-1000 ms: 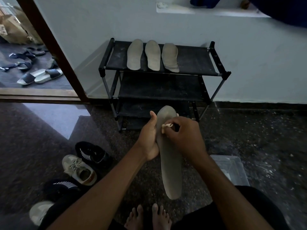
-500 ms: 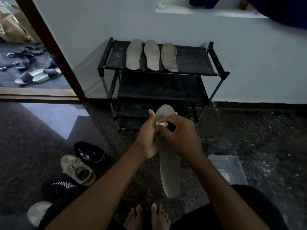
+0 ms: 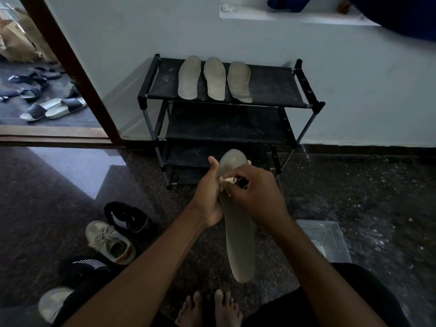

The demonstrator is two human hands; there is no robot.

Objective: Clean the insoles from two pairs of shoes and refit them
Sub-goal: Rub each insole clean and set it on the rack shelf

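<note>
My left hand [image 3: 208,197] grips a long grey insole [image 3: 240,241] near its toe end, holding it upright in front of me. My right hand [image 3: 254,197] pinches a small pale cloth [image 3: 225,180] and presses it on the insole's upper part. Three more grey insoles [image 3: 213,79] lie side by side on the top shelf of a black shoe rack [image 3: 304,105]. On the floor to my left stand a black striped shoe [image 3: 127,217], a beige sneaker [image 3: 109,241], another black striped shoe [image 3: 85,265] and a pale shoe [image 3: 53,303] at the frame's edge.
A clear plastic box [image 3: 326,241] sits on the floor by my right arm. My bare feet [image 3: 210,308] are below the insole. A doorway at the left opens onto several sandals [image 3: 53,108]. A white wall with a ledge stands behind the rack.
My right hand with the cloth has shifted slightly up and left across the insole's toe end. The insole stays held in my left hand.
</note>
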